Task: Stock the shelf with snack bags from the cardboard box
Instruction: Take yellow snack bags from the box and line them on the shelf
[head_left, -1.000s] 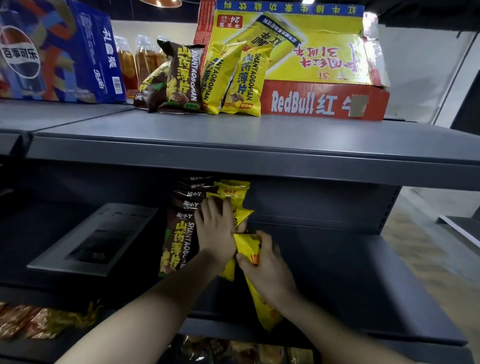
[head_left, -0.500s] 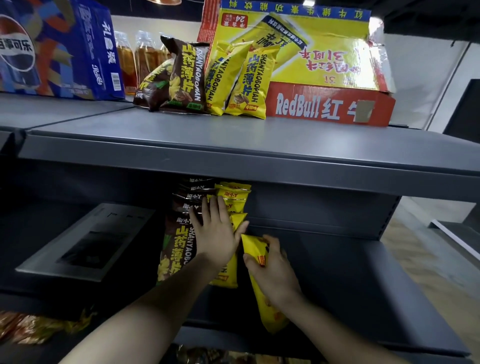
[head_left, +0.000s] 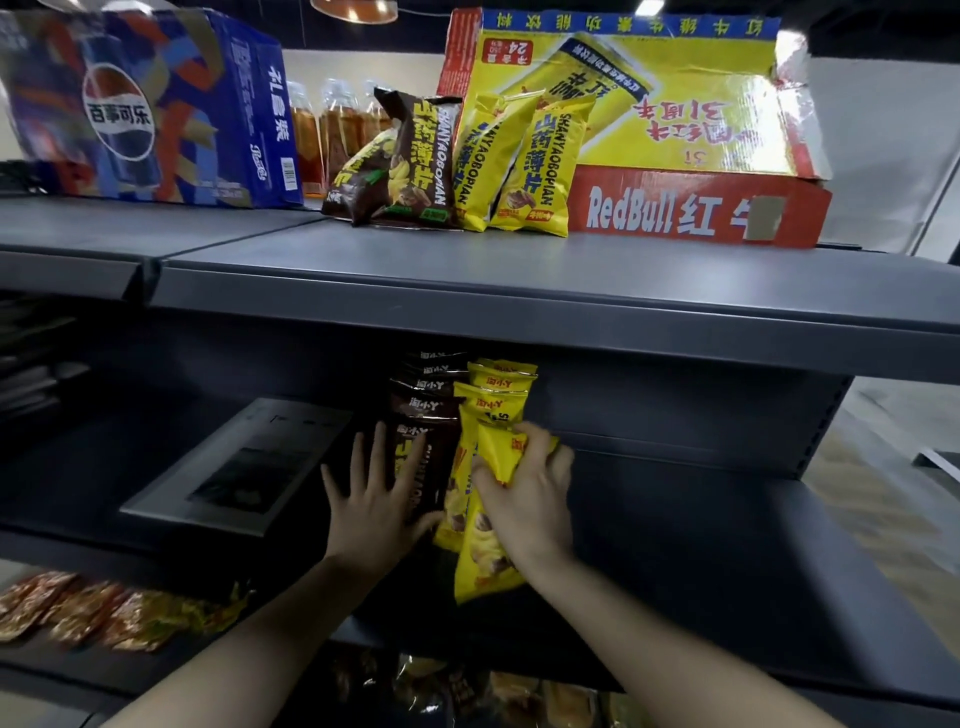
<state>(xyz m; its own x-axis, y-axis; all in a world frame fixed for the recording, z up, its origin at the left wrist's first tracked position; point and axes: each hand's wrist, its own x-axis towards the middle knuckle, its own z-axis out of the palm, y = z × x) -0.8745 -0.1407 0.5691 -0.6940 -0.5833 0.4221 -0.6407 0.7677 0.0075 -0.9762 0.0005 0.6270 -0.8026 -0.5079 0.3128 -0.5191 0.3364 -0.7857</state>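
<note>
Right hand (head_left: 524, 499) grips a yellow bag (head_left: 480, 566) on the middle shelf (head_left: 701, 545), left hand (head_left: 371, 501) lies flat, fingers spread, on the brown bags (head_left: 423, 410).

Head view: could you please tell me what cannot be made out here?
- Red Bull box: its contents, hidden by its front wall and raised flap.
- Yellow bag: much of its print, covered by the right hand gripping it.
- Brown bag: its lower part, covered by the flat left hand.
- Rear bags: their count, hidden behind the front ones.
- Bottom-tier packets: blurred, cut by the frame's lower edge.
</note>
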